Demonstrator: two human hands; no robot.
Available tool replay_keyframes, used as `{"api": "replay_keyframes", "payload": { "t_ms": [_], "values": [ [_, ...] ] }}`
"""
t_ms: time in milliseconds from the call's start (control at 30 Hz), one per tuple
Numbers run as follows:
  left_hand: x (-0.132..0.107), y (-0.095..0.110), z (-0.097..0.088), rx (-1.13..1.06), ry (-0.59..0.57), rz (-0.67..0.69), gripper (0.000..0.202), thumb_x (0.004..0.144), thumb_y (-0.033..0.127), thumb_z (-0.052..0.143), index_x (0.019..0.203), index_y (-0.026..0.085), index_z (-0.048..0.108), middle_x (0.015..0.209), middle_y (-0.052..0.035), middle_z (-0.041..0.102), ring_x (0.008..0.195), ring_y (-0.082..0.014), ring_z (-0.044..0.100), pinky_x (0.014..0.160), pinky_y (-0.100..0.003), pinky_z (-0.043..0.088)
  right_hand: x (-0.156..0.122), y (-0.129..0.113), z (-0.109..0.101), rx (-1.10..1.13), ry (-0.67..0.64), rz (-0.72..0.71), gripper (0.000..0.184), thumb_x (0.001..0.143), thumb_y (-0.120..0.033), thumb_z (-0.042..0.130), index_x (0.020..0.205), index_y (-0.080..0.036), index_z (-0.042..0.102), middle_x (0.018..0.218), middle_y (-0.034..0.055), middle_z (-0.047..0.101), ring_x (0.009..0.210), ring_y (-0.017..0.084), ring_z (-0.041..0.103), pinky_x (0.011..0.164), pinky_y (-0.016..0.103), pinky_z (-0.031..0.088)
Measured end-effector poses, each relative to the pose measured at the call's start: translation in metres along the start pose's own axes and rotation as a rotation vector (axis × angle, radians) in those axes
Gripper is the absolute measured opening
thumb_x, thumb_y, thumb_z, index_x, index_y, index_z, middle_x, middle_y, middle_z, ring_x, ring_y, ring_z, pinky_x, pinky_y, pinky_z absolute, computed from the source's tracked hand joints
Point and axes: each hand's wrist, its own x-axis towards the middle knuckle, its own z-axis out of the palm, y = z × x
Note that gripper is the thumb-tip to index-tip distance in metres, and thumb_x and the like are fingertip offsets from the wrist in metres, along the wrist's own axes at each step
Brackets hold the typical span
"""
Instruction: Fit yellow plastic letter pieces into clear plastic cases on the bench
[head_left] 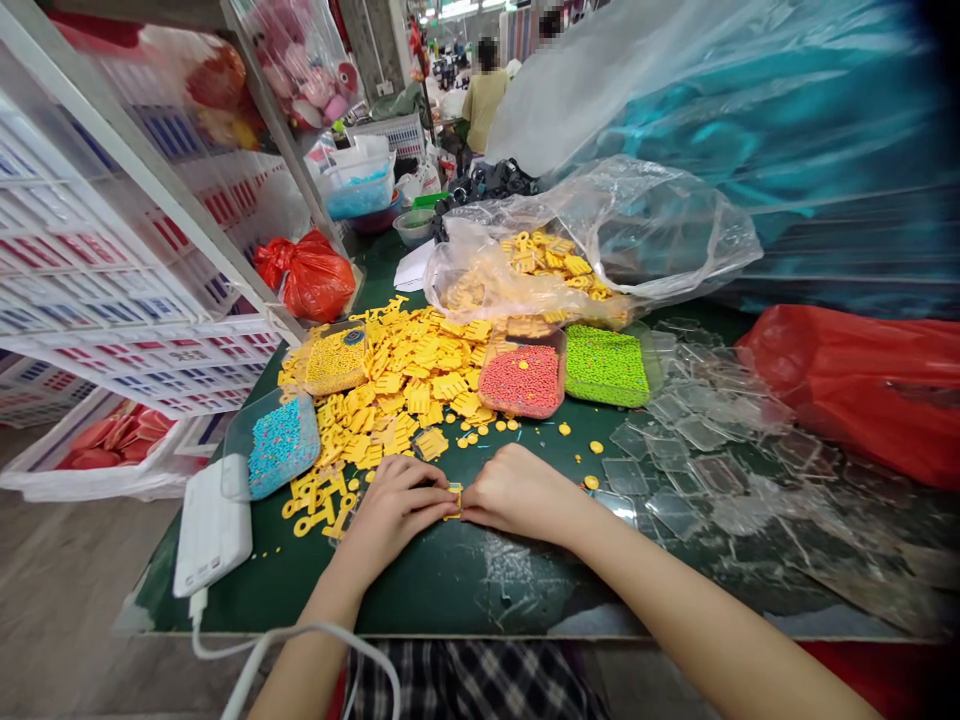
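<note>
Near the front of the green table, a small yellow plastic piece (pixel 454 500) sits between the fingertips of both hands. My left hand (pixel 394 503) pinches it from the left. From the right, my right hand (pixel 510 492) is closed against its other edge, fingers curled under and partly hidden. Just beyond my hands lies a heap of yellow plastic parts (pixel 420 360), with several loose yellow discs (pixel 596 447). Around the heap stand clear trays of blue beads (pixel 281 440), yellow beads (pixel 337 360), pink beads (pixel 521 375) and green beads (pixel 606 365).
Clear plastic pieces (pixel 701 430) spread over the table's right side, beside a red bag (pixel 855 380). An open plastic bag (pixel 540 270) of yellow parts stands behind the trays. A white power bank (pixel 214 525) with a cable lies front left. Crates (pixel 135 250) rise at left; a person (pixel 480 100) is far back.
</note>
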Motion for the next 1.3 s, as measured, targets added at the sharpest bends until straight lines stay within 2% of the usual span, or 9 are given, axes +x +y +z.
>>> {"api": "replay_keyframes", "payload": {
  "t_ms": [267,400,500,633,700,1100,1300],
  "values": [
    [0.005,0.000,0.000,-0.064,-0.101,-0.042,0.019,0.093,0.035,0.057,0.086,0.023,0.070,0.094,-0.0019,0.069,0.091,-0.0188,0.056,0.083,-0.033,0.041,0.000,-0.001,0.000,0.000,0.000,0.021,0.030,0.091,-0.038,0.059,0.074,-0.016,0.071,0.059,0.0030,0.067,0.051,0.013,0.055,0.049,0.030,0.015],
    [0.005,0.002,0.000,-0.089,-0.117,-0.058,0.021,0.095,0.036,0.055,0.086,0.022,0.067,0.096,-0.0024,0.068,0.093,-0.0191,0.055,0.085,-0.034,0.041,-0.001,0.000,0.002,0.010,0.014,0.021,0.029,0.090,-0.037,0.061,0.071,-0.016,0.070,0.058,0.0024,0.067,0.050,0.012,0.054,0.049,0.030,0.015],
    [0.002,0.001,-0.003,-0.097,-0.092,-0.065,0.026,0.097,0.039,0.050,0.086,0.022,0.066,0.095,-0.0029,0.068,0.093,-0.0188,0.055,0.085,-0.034,0.040,-0.001,0.000,0.000,0.023,0.003,0.023,0.028,0.090,-0.034,0.061,0.070,-0.016,0.070,0.059,0.0029,0.067,0.051,0.012,0.055,0.049,0.029,0.016],
    [-0.003,-0.004,-0.005,-0.070,0.047,-0.102,0.030,0.097,0.043,0.048,0.086,0.022,0.066,0.094,-0.0035,0.067,0.092,-0.0192,0.055,0.084,-0.034,0.040,0.000,-0.002,-0.007,0.021,-0.077,0.044,0.022,0.090,-0.030,0.061,0.077,-0.018,0.073,0.064,0.0038,0.070,0.056,0.014,0.058,0.050,0.029,0.017],
    [-0.005,-0.006,-0.006,-0.057,0.079,-0.101,0.031,0.097,0.044,0.048,0.085,0.023,0.067,0.093,-0.0034,0.068,0.091,-0.0192,0.055,0.083,-0.033,0.040,0.000,-0.003,-0.010,0.018,-0.098,0.044,0.022,0.091,-0.030,0.059,0.079,-0.018,0.074,0.066,0.0041,0.071,0.058,0.014,0.059,0.050,0.029,0.017],
    [-0.006,-0.005,-0.005,-0.052,0.057,-0.107,0.033,0.097,0.045,0.047,0.084,0.022,0.067,0.092,-0.0029,0.068,0.091,-0.0182,0.056,0.084,-0.033,0.039,-0.001,-0.004,-0.011,0.012,-0.111,0.076,0.022,0.089,-0.035,0.061,0.081,-0.019,0.074,0.065,0.0033,0.069,0.056,0.012,0.055,0.052,0.028,0.017],
    [-0.007,-0.004,-0.003,-0.051,0.001,-0.105,0.031,0.097,0.044,0.048,0.088,0.023,0.068,0.096,-0.0028,0.068,0.094,-0.0187,0.056,0.085,-0.033,0.039,-0.001,-0.004,-0.006,0.025,-0.068,0.112,0.024,0.087,-0.042,0.063,0.086,-0.020,0.072,0.065,0.0019,0.069,0.058,0.013,0.059,0.051,0.028,0.015]
  ]
}}
